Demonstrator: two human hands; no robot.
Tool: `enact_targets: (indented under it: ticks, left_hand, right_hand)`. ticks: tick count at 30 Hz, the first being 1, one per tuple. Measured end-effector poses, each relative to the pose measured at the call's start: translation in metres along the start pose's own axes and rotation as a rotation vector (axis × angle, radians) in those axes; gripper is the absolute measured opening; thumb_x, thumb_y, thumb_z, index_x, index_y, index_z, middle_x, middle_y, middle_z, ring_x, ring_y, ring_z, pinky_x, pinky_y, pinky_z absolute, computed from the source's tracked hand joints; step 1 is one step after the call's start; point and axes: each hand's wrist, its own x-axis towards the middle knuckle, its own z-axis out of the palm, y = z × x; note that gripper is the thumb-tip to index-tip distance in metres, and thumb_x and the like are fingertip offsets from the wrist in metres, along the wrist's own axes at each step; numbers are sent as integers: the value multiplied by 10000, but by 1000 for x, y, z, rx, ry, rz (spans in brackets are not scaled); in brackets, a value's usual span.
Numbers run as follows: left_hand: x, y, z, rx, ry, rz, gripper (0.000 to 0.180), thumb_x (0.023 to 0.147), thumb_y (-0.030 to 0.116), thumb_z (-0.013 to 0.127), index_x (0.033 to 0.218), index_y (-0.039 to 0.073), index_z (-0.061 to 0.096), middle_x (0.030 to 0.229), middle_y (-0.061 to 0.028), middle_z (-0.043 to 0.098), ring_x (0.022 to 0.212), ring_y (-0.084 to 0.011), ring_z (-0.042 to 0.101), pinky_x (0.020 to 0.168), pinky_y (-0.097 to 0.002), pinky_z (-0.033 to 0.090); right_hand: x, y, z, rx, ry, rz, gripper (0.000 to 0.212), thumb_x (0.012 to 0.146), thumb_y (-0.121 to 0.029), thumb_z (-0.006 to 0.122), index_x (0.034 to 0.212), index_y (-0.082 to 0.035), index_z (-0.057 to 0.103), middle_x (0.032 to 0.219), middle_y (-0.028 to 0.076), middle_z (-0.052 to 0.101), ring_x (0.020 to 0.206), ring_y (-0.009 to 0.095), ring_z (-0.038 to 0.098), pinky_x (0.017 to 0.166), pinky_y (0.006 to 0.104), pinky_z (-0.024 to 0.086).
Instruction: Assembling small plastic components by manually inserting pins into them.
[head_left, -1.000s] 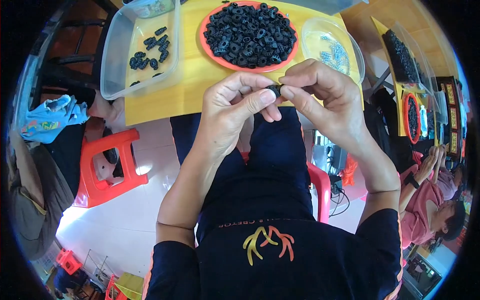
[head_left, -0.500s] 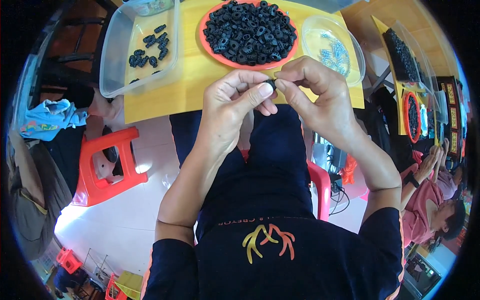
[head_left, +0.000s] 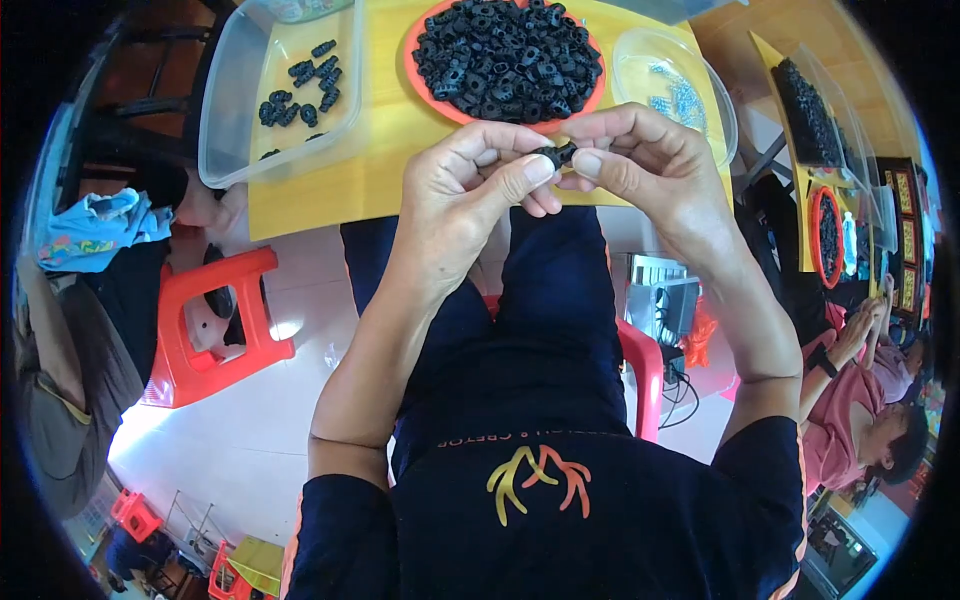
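Handful of black pieces [head_left: 302,72] sits in the clear bin [head_left: 240,140], one black part [head_left: 558,153] is pinched between left hand [head_left: 465,185] and right hand [head_left: 655,165] near the red plate [head_left: 412,65], whose high heap [head_left: 508,60] suggests most is left.

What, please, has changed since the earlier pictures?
The thumb of the right hand has moved rightward from that of the left hand, exposing more of the small black plastic piece between them. Nothing was visibly released. The round red plate heaped with black pieces and the clear rectangular plastic box stayed put.
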Motion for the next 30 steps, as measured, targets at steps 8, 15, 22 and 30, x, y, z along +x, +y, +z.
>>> enact_targets:
  ticks: [8, 15, 22, 30]
  left_hand:
    - [-1, 3, -2, 34, -17, -7, 175, 889, 78, 658, 1039, -8, 630, 949, -101, 666, 833, -159, 636, 760, -275, 500]
    - [1, -2, -5, 97, -59, 141, 150, 858, 81, 690, 998, 28, 675, 1279, -134, 509, 1157, -182, 511, 962, -323, 419]
    - [5, -7, -5, 167, -70, 169, 173, 846, 121, 707, 992, 30, 683, 1320, -157, 499, 1288, -232, 423, 1091, -407, 294]
    - [6, -9, -2, 185, -93, 189, 168, 892, 45, 631, 1058, 29, 649, 1342, -160, 504, 1181, -215, 532, 990, -350, 433]
  right_hand:
    - [4, 1, -14, 32, -88, 213, 380, 956, -319, 593, 1176, -10, 607, 931, 41, 640, 762, 79, 605, 719, 253, 564]
    - [9, 22, -8, 356, -157, 160, 519, 963, -437, 529, 1235, 3, 568, 883, 22, 562, 715, 77, 566, 634, 263, 567]
    - [5, 22, 1, 549, -149, 298, 504, 945, -461, 552, 1142, -1, 610, 874, 28, 551, 627, 78, 458, 514, 236, 423]
    - [3, 32, 7, 714, -136, 356, 380, 950, -421, 570, 970, -44, 606, 818, 12, 553, 605, 66, 434, 495, 222, 383]
